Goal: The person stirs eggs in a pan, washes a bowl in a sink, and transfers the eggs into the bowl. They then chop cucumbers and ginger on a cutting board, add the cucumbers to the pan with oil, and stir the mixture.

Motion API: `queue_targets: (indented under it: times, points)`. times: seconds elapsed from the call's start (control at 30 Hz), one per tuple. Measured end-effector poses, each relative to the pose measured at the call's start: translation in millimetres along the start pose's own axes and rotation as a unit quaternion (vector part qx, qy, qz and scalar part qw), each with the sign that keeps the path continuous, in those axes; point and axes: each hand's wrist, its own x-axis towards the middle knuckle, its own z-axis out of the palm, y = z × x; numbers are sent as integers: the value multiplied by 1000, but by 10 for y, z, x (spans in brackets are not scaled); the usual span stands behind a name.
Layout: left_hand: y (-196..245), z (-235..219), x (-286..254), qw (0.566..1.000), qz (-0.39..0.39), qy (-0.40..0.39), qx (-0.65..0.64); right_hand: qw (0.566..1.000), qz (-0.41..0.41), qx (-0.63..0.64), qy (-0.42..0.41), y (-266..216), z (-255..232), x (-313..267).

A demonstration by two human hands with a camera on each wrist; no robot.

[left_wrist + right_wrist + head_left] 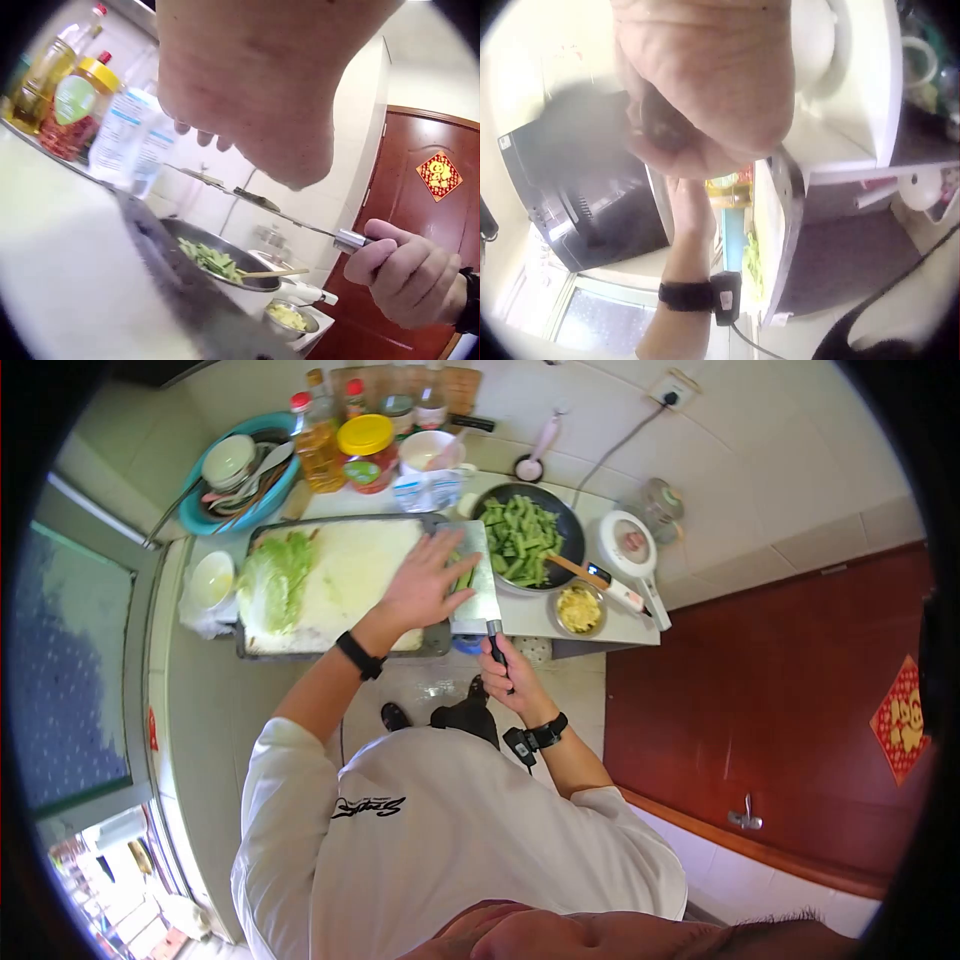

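My right hand (512,675) grips the black handle of a kitchen knife (480,575), whose broad blade lies flat between the cutting board (350,590) and the frying pan (577,530). On the blade lie several cut green vegetable pieces (255,199). Over them my left hand (428,580) is spread, palm down, fingers straight. From the left wrist view, the palm is just above the raised blade and its pieces. The pan holds a heap of cut green pieces (518,532). In the right wrist view my right hand (705,90) hides most of the handle.
A leafy lettuce (280,580) lies on the board's left. A small bowl of chopped yellow bits (578,608) stands before the pan, beside a wooden-handled utensil (570,567). Behind are a blue basin (188,515), an oil bottle (318,455), a yellow-lidded jar (367,460) and a white pot (425,450).
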Motion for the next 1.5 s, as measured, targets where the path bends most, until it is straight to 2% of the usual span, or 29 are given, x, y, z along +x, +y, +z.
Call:
queue_targets:
  times: [0.03, 0.17, 0.23, 0.3, 0.37, 0.4, 0.43, 0.47, 0.5, 0.53, 0.57, 0.6, 0.67, 0.7, 0.73, 0.77, 0.8, 0.83, 0.9, 0.93, 1.0, 1.03, 1.1, 1.17, 1.23, 1.3, 1.4, 1.47, 1.5]
  points:
    - [84, 149, 196, 999, 38, -36, 12, 1000, -19, 1, 16, -92, -72, -81]
    - [133, 1066, 806, 992, 104, -65, -43, 995, -86, 23, 51, -584, -374, -305]
    - [186, 1380, 1101, 988, 85, -92, -86, 991, -106, 26, 72, -874, -503, -395]
    - [159, 1640, 1275, 989, 100, -73, -79, 986, -116, -3, 116, -1160, -617, -464]
    - [23, 1882, 1364, 992, 75, -46, -91, 981, -128, -19, 146, -1388, -703, -532]
    - [-68, 1966, 1362, 990, 54, -132, -5, 976, -140, -35, 163, -1476, -743, -571]
    - [-143, 2062, 1328, 990, 54, -131, -7, 971, -151, -52, 179, -1559, -768, -606]
    - [-211, 2150, 1272, 990, 9, -134, 38, 968, -153, -53, 190, -1613, -776, -638]
    - [-206, 2115, 1265, 986, -37, -136, 84, 969, -150, -55, 188, -1651, -754, -663]
    - [-215, 2066, 1249, 992, -60, -103, 51, 963, -154, -81, 206, -1659, -718, -685]
    - [-230, 1998, 1200, 991, -66, -103, 56, 957, -155, -106, 222, -1632, -699, -699]
    - [-184, 1798, 1172, 996, -83, -33, -8, 959, -147, -107, 216, -1574, -709, -707]
    - [-11, 1206, 1081, 981, -120, 100, -113, 926, -133, -270, 226, -1430, -705, -689]
    - [22, 898, 957, 976, -122, 141, -111, 929, -128, -272, 217, -1313, -641, -661]
    - [8, 628, 801, 970, -120, 183, -109, 867, -135, -410, 247, -1177, -551, -616]
    - [-32, 393, 596, 963, -147, 204, -101, 785, -142, -537, 273, -1057, -471, -557]
    - [-77, 179, 364, 954, -173, 225, -93, 673, -238, -668, 210, -931, -570, -424]
    - [-102, -4, 142, 942, -208, 242, -102, 675, -239, -669, 200, -860, -374, -322]
    - [-126, -343, -259, 934, -253, 244, -67, 669, -185, -703, 156, -673, 36, -78]
    - [-137, -455, -448, 932, -257, 250, -59, 668, -186, -706, 145, -552, 137, 69]
    - [-167, -635, -798, 914, -300, 271, -39, 604, -174, -765, 139, -317, 345, 380]
    - [-167, -726, -945, 910, -305, 278, -28, 603, -176, -768, 125, -193, 467, 515]
    - [-121, -844, -1228, 892, -357, 276, -31, 543, -241, -791, 143, 75, 675, 673]
    - [-136, -906, -1485, 883, -379, 275, -20, 532, -256, -797, 126, 314, 737, 835]
    - [-142, -935, -1639, 878, -397, 267, -19, 511, -260, -808, 140, 473, 824, 951]
    - [-133, -927, -1704, 877, -402, 262, -27, 517, -245, -809, 133, 552, 874, 994]
    - [-175, -842, -1690, 882, -399, 251, -28, 504, -258, -815, 124, 575, 889, 980]
    - [-234, -740, -1659, 886, -393, 244, -22, 480, -332, -810, 57, 503, 804, 948]
    - [-285, -693, -1650, 892, -386, 232, 20, 479, -330, -811, 59, 410, 794, 903]
